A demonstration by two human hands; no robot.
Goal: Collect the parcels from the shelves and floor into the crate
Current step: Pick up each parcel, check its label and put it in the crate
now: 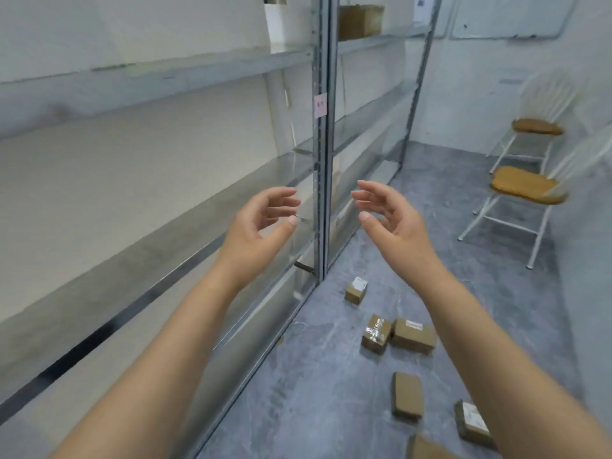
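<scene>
A tall metal shelving unit (319, 160) with grey uprights runs along the pale wall (132, 21), and the mottled grey floor (314, 376) spreads out from its foot. Well apart from the unit, across that floor, two white folding chairs (516, 193) with brown wooden seats stand one behind the other against the white far wall (470, 94). The light is soft and even.

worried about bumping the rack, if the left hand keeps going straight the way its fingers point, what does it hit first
Most likely the grey metal upright of the shelving. The left hand is open, fingers aimed up and to the right toward that post, with nothing visible between them. Depth is hard to judge here, so the hand could instead pass in front of it.
</scene>
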